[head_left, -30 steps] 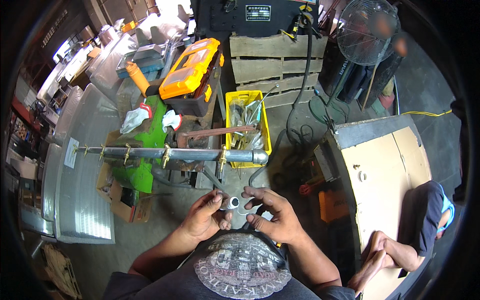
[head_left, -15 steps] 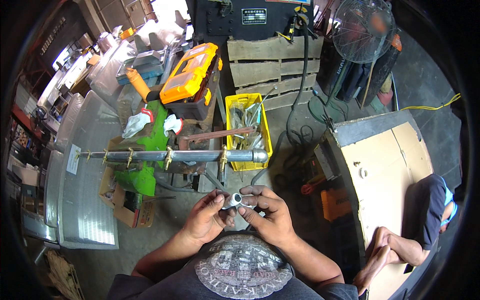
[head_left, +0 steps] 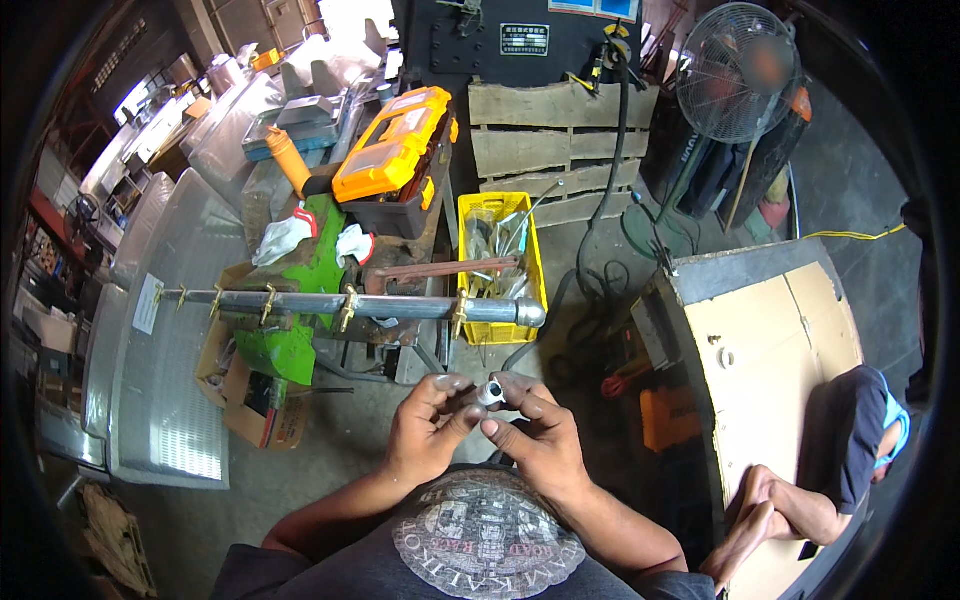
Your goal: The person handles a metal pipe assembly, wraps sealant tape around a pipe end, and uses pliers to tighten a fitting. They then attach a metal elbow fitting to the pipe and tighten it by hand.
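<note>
**Centrally, a small white tube (head_left: 486,396) in bare fingers (head_left: 543,408)**

Short, round and hollow with a dark opening, it is pinched between the left hand (head_left: 425,430) and right hand (head_left: 543,445). Beyond, a smooth grey metal pipe (head_left: 400,307) with brass fittings (head_left: 348,308) lies crosswise, its rounded end overlapping a yellow plastic crate (head_left: 541,270). Behind the pipe: red-cuffed cloth gloves (head_left: 285,238), an orange-lidded toolbox (head_left: 395,150).

A person is wearing a dark grey T-shirt (head_left: 350,552), its short sleeves (head_left: 655,582) baring both forearms (head_left: 625,528). A large, round, pale grey print (head_left: 488,545) is covering the chest, with lettering curving along its rim and faded reddish letters crossing its middle.
</note>
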`<state>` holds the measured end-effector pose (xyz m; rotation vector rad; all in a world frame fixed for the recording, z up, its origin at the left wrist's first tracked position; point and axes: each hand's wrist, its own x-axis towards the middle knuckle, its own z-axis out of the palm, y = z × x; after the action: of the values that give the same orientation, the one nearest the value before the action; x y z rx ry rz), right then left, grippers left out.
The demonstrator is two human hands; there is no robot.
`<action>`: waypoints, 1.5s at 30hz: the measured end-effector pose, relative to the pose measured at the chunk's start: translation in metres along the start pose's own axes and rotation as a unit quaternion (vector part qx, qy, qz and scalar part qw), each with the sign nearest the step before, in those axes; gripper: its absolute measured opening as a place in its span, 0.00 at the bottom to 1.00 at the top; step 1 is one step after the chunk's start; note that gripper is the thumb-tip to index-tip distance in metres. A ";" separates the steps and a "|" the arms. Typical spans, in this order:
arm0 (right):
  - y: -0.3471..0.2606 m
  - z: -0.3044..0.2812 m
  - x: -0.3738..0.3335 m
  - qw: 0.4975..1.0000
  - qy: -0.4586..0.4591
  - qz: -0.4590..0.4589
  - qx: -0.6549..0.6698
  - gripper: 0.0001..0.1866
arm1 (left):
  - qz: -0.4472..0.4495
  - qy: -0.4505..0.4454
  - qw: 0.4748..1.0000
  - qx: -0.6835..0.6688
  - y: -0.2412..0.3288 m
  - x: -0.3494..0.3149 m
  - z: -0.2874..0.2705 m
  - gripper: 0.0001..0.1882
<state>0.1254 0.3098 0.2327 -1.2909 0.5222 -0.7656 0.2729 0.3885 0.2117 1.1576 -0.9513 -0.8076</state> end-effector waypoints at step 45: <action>0.069 -0.106 -0.029 0.928 0.138 0.059 -0.341 0.19 | -0.142 -0.170 0.975 -0.022 -0.170 0.122 0.000 0.20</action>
<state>0.0438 0.2687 0.1404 -1.7769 1.1558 -0.6903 0.3138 0.2406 0.0694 1.1520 -1.0516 -1.2828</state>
